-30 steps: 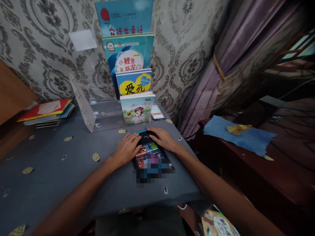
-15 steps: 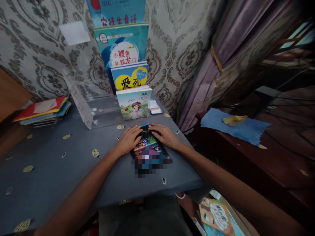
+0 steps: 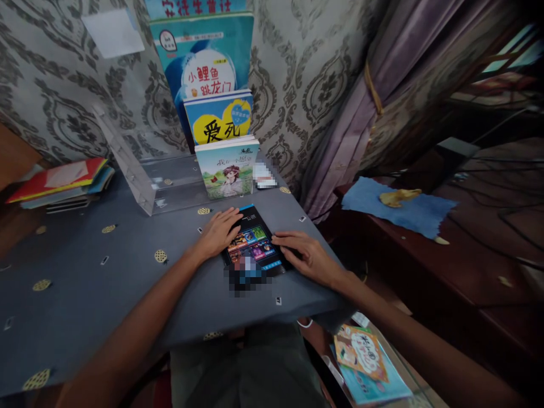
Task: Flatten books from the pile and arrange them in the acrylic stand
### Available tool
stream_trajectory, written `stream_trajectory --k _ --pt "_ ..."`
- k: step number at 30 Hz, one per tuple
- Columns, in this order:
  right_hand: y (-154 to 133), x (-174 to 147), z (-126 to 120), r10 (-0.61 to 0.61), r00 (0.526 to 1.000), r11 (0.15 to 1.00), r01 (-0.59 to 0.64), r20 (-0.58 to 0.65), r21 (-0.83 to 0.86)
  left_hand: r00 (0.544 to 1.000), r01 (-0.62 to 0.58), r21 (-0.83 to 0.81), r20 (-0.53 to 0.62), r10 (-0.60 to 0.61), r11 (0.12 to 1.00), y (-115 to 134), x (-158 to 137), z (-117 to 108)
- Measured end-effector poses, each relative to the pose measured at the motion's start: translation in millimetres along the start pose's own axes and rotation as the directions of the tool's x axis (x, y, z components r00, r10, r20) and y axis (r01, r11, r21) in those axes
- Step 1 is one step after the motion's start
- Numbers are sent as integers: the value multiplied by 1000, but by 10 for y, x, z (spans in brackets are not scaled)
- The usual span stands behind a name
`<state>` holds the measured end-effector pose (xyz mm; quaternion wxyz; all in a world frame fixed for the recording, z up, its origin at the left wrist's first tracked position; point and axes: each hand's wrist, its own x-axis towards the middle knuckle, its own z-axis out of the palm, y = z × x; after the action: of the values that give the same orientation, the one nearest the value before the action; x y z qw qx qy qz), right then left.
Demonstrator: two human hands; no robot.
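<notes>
A dark-covered book (image 3: 250,226) with several bright picture panels lies flat on the grey tablecloth (image 3: 140,294), its lower part blurred by pixels. My left hand (image 3: 219,231) rests along the book's left edge, fingers stretched over the cover and thumb apart. At the right edge, my right hand (image 3: 304,252) touches the book with its fingertips, fingers extended and gripping nothing. Just behind the book, a green-covered book (image 3: 229,170) stands upright at the front of a stepped row, with a blue and yellow book (image 3: 221,122) and a teal book (image 3: 208,51) behind it.
A clear plastic stand (image 3: 127,164) is left of the row. Stacked books and folders (image 3: 59,178) lie at far left. To the right, a blue cloth (image 3: 399,207) covers part of a dark red surface. More books (image 3: 368,362) sit low at the right.
My right hand has slid down the book's right edge, from its upper corner towards me. The left hand stays on the left edge. The view has shifted slightly.
</notes>
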<state>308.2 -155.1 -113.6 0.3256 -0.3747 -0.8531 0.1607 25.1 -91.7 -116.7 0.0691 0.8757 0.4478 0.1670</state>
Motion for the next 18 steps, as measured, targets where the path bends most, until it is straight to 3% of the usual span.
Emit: stream_trajectory --k 7,11,14,18 --pt "-197 -293 -53 -26 999 998 25 -20 -62 1000 5 -25 8 -5 1000 -11 2 -2" --pt "-505 -342 92 -187 980 976 178 -62 -124 1000 -1 -30 9 1 1000 -14 5 1" --pt "-841 -329 320 -269 961 953 276 70 -123 1000 -5 -27 6 5 1000 -10 6 -4" --pt "-1155 -317 563 -236 941 962 262 242 -80 1000 -9 -24 1 9 1000 -10 9 -6"
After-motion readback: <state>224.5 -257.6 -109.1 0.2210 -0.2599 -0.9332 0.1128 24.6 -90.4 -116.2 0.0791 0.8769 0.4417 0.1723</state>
